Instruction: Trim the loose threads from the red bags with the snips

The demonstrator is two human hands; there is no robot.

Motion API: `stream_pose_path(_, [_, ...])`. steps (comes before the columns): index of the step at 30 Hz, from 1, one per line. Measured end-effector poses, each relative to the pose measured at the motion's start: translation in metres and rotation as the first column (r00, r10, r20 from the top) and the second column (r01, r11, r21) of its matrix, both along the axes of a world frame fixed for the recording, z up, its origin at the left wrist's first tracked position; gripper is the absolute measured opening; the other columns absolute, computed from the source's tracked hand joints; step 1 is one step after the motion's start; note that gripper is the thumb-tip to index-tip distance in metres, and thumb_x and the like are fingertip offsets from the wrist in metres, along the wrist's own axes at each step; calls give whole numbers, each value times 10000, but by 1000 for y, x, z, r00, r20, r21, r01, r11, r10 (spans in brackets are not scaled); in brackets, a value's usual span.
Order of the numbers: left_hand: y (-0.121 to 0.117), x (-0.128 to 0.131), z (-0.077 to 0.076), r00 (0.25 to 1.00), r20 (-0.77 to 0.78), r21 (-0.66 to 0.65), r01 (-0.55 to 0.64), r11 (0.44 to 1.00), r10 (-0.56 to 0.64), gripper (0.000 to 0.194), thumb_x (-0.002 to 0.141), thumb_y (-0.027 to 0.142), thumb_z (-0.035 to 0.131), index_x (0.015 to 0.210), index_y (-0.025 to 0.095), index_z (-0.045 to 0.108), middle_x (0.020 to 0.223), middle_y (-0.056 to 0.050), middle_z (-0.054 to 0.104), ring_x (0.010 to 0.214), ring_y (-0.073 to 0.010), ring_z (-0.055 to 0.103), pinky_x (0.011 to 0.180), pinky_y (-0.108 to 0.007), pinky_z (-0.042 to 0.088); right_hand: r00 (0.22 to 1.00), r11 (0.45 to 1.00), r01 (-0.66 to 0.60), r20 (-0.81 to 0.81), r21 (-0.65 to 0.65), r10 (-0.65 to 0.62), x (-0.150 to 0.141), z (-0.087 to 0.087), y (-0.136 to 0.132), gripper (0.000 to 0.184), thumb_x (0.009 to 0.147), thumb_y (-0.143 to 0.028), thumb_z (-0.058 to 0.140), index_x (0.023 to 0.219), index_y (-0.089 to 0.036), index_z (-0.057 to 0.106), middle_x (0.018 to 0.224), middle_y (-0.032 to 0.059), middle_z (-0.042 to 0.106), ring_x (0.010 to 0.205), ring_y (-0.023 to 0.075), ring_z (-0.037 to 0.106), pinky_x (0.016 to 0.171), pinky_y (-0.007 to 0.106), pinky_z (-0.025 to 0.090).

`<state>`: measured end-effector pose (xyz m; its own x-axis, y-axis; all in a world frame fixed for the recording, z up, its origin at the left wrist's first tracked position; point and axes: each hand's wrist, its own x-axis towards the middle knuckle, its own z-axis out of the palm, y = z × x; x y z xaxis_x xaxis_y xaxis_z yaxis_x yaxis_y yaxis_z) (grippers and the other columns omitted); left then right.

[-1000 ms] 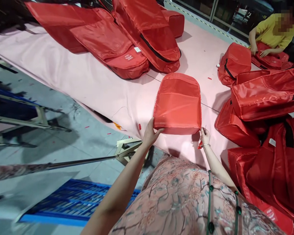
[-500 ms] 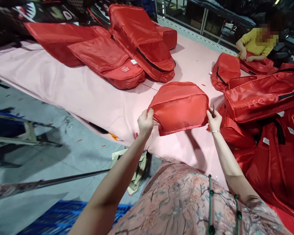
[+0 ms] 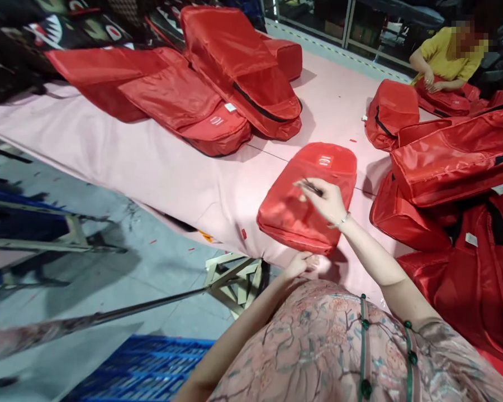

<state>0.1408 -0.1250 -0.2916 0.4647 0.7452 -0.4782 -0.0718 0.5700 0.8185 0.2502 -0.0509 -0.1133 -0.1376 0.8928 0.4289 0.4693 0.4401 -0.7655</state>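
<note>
A small red bag (image 3: 295, 209) lies flat on the pink table cover (image 3: 151, 162), its white label up at the far end. My right hand (image 3: 324, 200) hovers over the bag's middle, fingers pinched on a thin dark tool (image 3: 311, 187). My left hand (image 3: 304, 263) rests at the table's near edge just below the bag's near corner; its fingers are curled and partly hidden.
Long red bags (image 3: 235, 72) are piled at the back of the table and more (image 3: 456, 162) are stacked on the right. A person in a yellow top (image 3: 448, 56) works at the far right corner. A wooden frame (image 3: 235, 276) and a blue crate (image 3: 146, 368) stand on the floor at left.
The small bag was lifted, turned over and laid down with its label up. My left hand let go and dropped to the table edge; my right hand moved over the bag.
</note>
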Motion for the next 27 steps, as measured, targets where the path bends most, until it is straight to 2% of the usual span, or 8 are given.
stream_pose_path(4, [19, -51, -9, 959, -235, 341, -73, 937, 160, 162, 713, 299, 598, 724, 142, 636, 733, -44, 659, 664, -145, 581, 630, -256, 475, 979, 955, 199, 87, -219, -184, 37, -86, -43, 291, 861, -380, 472, 901, -176, 676, 818, 23, 695, 741, 147, 638, 704, 240, 483])
stream_pose_path(5, [22, -63, -9, 925, -306, 508, -40, 861, 224, 192, 749, 322, 563, 772, 150, 644, 774, -53, 666, 697, -152, 587, 670, -277, 483, 966, 937, 248, 136, -244, -220, 43, -106, -58, 289, 863, -375, 467, 887, -178, 677, 839, 32, 698, 761, 157, 640, 712, 250, 487])
stream_pose_path(8, [33, -81, -5, 839, -393, 849, 175, 498, 375, 243, 832, 329, 479, 892, 169, 652, 904, -82, 670, 846, -175, 595, 794, -324, 479, 915, 896, 373, 254, -241, -313, 52, -154, -100, 274, 850, -364, 484, 948, -183, 665, 911, 57, 696, 824, 182, 645, 754, 277, 495])
stream_pose_path(10, [39, -77, -2, 827, -431, 889, 323, 323, 360, 245, 854, 303, 460, 920, 173, 657, 941, -85, 669, 899, -177, 591, 827, -320, 473, 879, 864, 452, 276, -222, -389, 56, -175, -118, 301, 833, -372, 511, 1029, -183, 641, 977, 69, 686, 874, 190, 642, 792, 292, 496])
stream_pose_path(12, [42, -63, 0, 797, -518, 854, 464, 234, 311, 248, 862, 264, 446, 935, 169, 663, 948, -84, 676, 895, -179, 595, 826, -316, 475, 850, 828, 513, 266, -224, -455, 63, -191, -125, 321, 828, -381, 520, 1063, -192, 629, 1018, 67, 678, 904, 188, 641, 814, 299, 498])
stream_pose_path(17, [34, -13, 8, 633, -691, 720, 645, 256, 349, 290, 869, 205, 410, 1033, 181, 647, 977, -67, 684, 872, -188, 603, 792, -308, 473, 806, 767, 591, 233, -251, -544, 97, -202, -113, 296, 830, -383, 511, 1027, -204, 640, 1015, 52, 682, 916, 184, 640, 814, 305, 498])
stream_pose_path(22, [31, 20, 32, 439, -847, 508, 836, 210, 301, 307, 849, 189, 435, 1084, 211, 631, 898, -83, 681, 813, -228, 612, 633, -305, 444, 825, 818, 530, 356, -222, -439, 120, -171, -115, 322, 831, -393, 490, 1058, -195, 605, 1015, 70, 669, 885, 196, 632, 799, 308, 484])
stream_pose_path(27, [42, 37, 51, 313, -931, 346, 921, 178, 187, 362, 872, 200, 367, 1149, 248, 595, 812, -100, 646, 732, -233, 616, 538, -279, 381, 846, 816, 500, 365, -291, -388, 105, -150, -140, 395, 891, -420, 351, 1162, -156, 465, 986, 87, 646, 798, 198, 631, 723, 306, 473])
